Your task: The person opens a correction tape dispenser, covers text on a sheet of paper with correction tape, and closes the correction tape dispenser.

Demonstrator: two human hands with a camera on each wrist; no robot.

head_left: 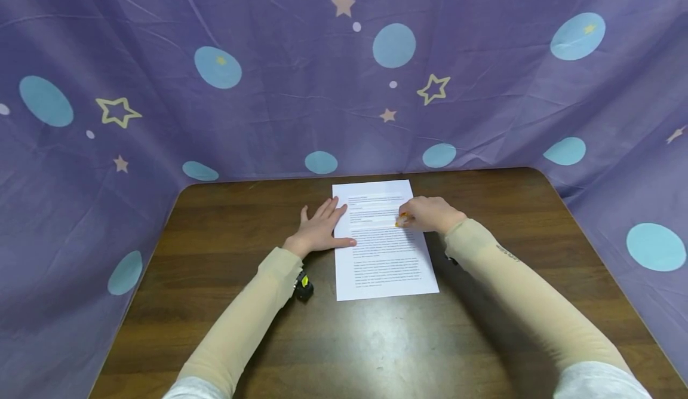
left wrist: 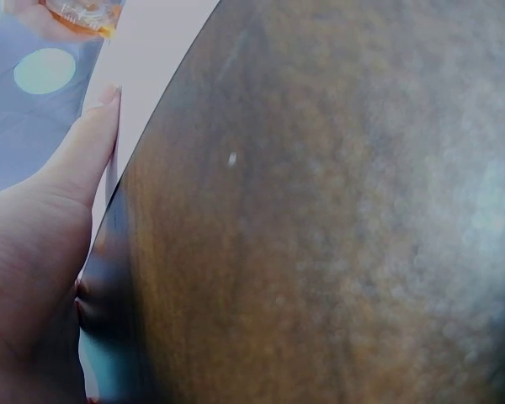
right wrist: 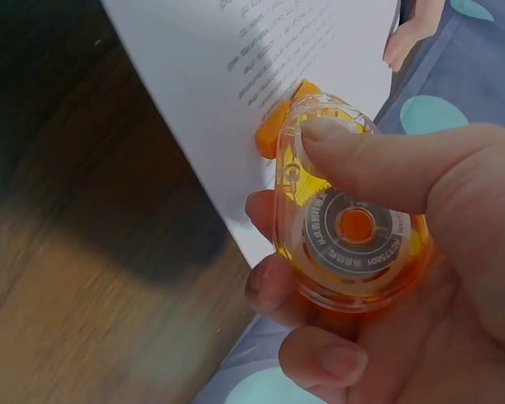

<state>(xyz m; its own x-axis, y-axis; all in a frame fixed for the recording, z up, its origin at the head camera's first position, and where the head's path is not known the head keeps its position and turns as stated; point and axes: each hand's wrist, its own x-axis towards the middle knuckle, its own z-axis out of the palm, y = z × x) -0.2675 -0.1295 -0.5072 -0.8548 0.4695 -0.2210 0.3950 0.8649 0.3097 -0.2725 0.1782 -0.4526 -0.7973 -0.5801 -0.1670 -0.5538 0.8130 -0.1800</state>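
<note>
A printed sheet of paper lies on the wooden table, its lines of text running across it. With fingers spread, my left hand rests flat at the sheet's left edge, thumb and fingertips on the paper. My right hand grips a clear and orange correction tape dispenser between thumb and fingers. The dispenser's orange tip cap stands out at its front end, over the right part of the text. In the left wrist view, the left thumb lies along the paper.
The brown table reaches back to a purple curtain with stars and blue spots, which also hangs at both sides. A dark wrist camera sits under the left wrist, close above the tabletop.
</note>
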